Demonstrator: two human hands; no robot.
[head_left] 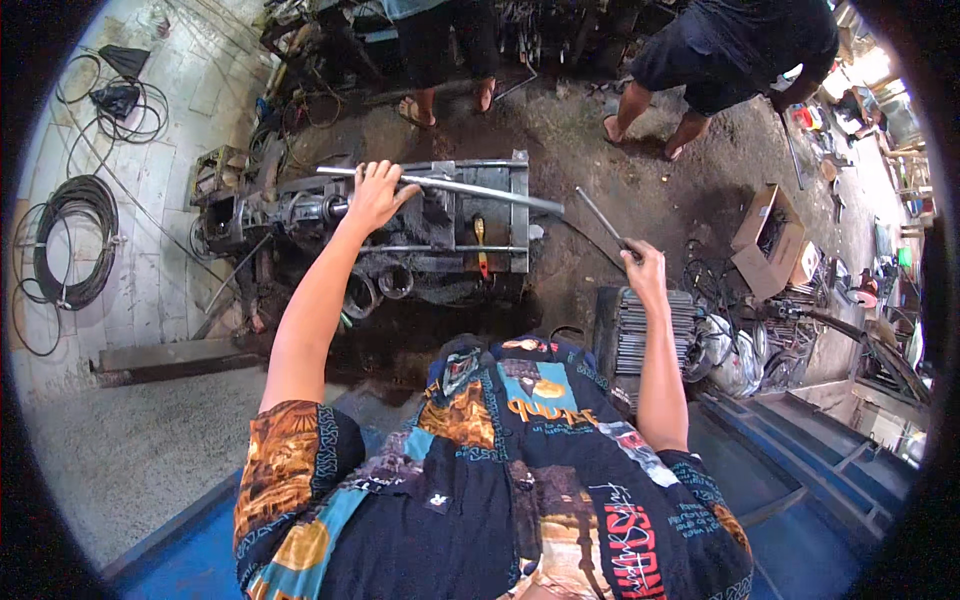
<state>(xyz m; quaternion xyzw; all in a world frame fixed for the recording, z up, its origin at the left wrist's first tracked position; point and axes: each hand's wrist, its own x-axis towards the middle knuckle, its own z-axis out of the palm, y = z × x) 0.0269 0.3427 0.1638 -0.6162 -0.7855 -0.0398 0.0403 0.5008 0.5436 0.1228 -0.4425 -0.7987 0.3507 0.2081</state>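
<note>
Long metal bar [470,188]: sits above the machine frame [519,230], running left to right, its right end reaching past the frame's edge. Left hand [376,195] grasps it near its left end, fingers wrapped over the top; most of the length lies to the right of that hand. Whether the bar also rests on the frame, I can't tell.

Right hand [646,268], well apart, is closed around the near end of a thin dark rod [600,215], which slants away far and left toward the bar's right end.

Risk, my judgement: held so near one end, the bar could tip or swing; its free end might strike the rod or knock the yellow-handled tool [479,231] on the frame.

Farther out: cardboard box [790,240] to the right, black cable coil [107,235] to the left, two co-workers' legs on the far side.
</note>
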